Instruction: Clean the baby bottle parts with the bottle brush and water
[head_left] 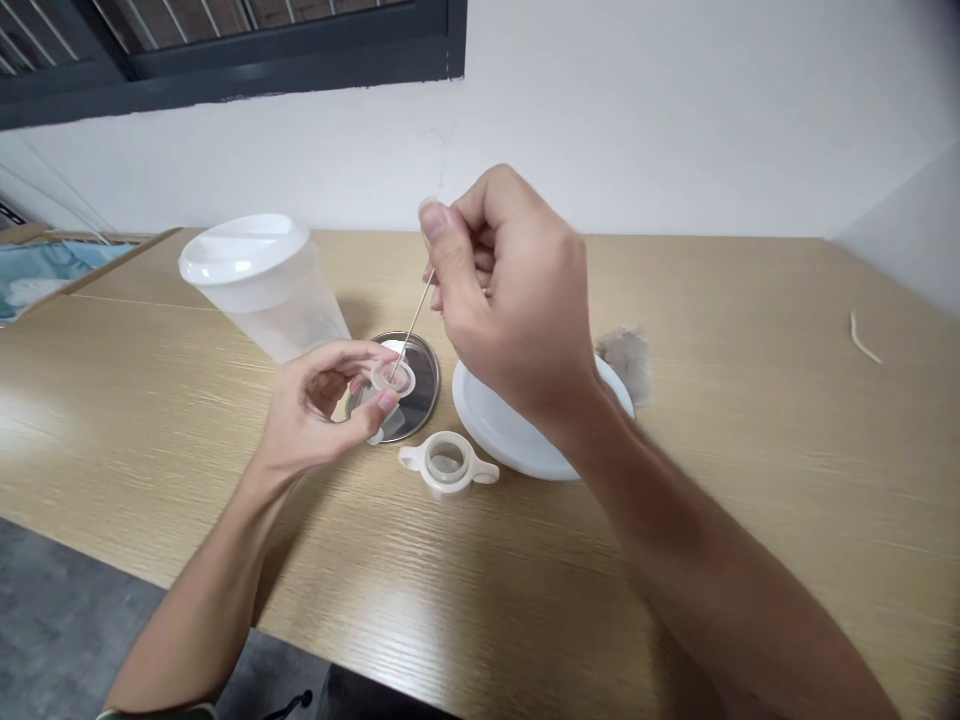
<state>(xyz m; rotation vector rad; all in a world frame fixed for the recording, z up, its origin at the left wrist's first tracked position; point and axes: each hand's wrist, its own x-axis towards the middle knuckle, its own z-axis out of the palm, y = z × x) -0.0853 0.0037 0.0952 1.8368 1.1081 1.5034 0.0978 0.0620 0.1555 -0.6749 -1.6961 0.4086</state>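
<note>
Far left on the worktop (750, 450): a translucent container (289, 310) with a white lid (246, 250), leaning left.
Left hand (319, 405): thumb and fingers pinching a small clear ring-shaped piece (394, 378) above a round shiny disc (420, 390).
Near middle: a white two-eared ring (448, 465).
Right hand (450, 235): thumb and fingers pinching a thin rod (418, 312), its lower end at the clear piece.
Right: a white round lid-like item (506, 430), partly under the right forearm.
</note>
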